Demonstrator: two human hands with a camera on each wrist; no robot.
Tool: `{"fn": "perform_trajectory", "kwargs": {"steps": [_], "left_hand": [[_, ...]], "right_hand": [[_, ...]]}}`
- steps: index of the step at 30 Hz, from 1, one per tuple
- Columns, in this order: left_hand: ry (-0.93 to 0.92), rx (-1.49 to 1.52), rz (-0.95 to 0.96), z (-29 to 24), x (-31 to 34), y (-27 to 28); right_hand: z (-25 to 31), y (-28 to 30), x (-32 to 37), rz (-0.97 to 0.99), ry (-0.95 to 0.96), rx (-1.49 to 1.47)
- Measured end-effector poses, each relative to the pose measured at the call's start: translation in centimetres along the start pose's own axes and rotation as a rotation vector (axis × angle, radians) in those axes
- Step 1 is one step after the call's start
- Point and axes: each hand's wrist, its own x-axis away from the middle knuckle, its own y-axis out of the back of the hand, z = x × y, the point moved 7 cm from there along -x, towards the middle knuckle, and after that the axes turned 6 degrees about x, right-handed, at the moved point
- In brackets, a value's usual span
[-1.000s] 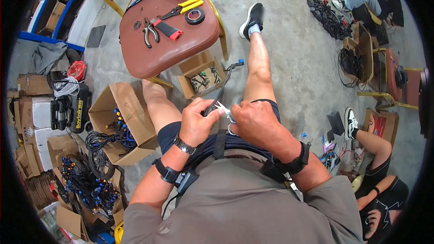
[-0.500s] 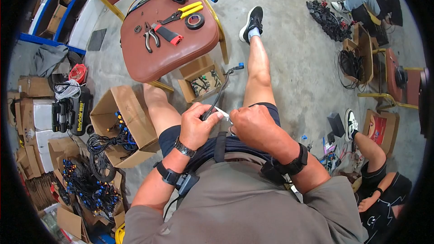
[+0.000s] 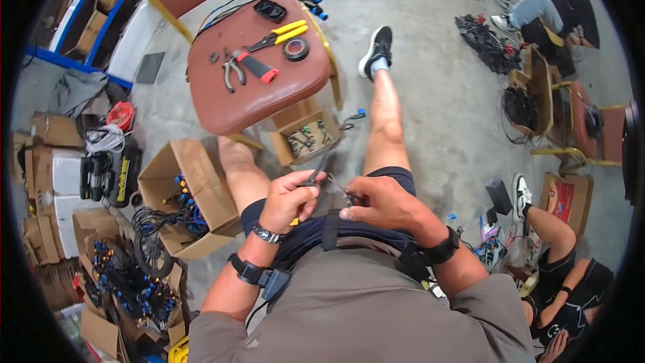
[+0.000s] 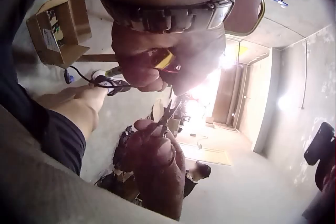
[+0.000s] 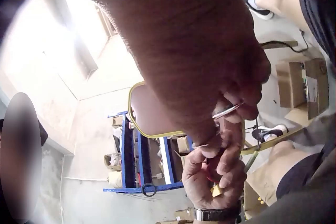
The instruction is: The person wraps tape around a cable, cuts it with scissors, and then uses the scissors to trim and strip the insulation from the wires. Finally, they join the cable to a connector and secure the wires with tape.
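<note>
My left hand (image 3: 287, 203) pinches a dark cable (image 3: 326, 160) between thumb and fingers in the head view. The cable runs forward to a blue connector (image 3: 361, 113) hanging past the small box. A small yellow piece (image 4: 165, 58) shows in the left palm, partly hidden by the fingers. Just to the right, my right hand (image 3: 386, 203) grips small metal scissors (image 4: 167, 115), their pointed blades towards the left hand. From the right wrist view, a silver blade (image 5: 228, 110) shows between the right fingers; the handles are mostly hidden.
On the brown chair seat (image 3: 232, 111) lie pliers (image 3: 233, 74), a red-black tool (image 3: 258, 67), yellow-handled strippers (image 3: 279, 35) and black tape (image 3: 295, 49). A small parts box (image 3: 285, 151) stands below. Cartons of cables (image 3: 195, 161) are at left; other people sit at right.
The hands have moved slightly apart, and the scissors have come away from the cable to the right. The left fingers have shifted on the cable, and a yellow piece now shows below that hand.
</note>
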Motion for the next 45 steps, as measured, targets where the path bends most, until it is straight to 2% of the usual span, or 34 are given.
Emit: {"fn": "perform_trajectory", "kwargs": {"steps": [2,5,12,14,24,28,31,38,45], "left_hand": [[-0.012,0.034,0.036,0.0,0.5,-0.6],[-0.036,0.062,0.004,-0.6,1.2,-1.8],[-0.126,0.038,0.112,-1.8,1.2,-2.7],[-0.194,0.025,0.140,-2.3,1.4,-3.2],[-0.247,-0.060,0.198,-3.1,1.4,-4.9],[-0.267,-0.051,0.187,-3.2,1.5,-5.3],[-0.249,-0.145,0.088,-2.8,1.3,-4.6],[-0.320,-0.275,0.087,-3.0,1.2,-4.4],[-0.293,-0.211,0.107,-2.9,0.8,-4.4]], "right_hand": [[-0.6,-1.0,0.3,0.050,-0.049,-0.125],[-0.2,-2.9,0.6,0.239,-0.036,-0.539],[1.2,-3.5,0.6,0.300,-0.008,-0.800],[1.5,-3.4,0.8,0.357,-0.031,-1.000],[1.9,-2.3,1.1,0.334,-0.059,-0.983],[1.5,-2.4,1.1,0.288,-0.088,-0.982],[1.1,-2.6,1.1,0.306,-0.075,-0.959],[0.9,-2.4,1.3,0.331,-0.089,-0.853],[1.0,-1.6,1.3,0.325,-0.121,-0.902]]}}
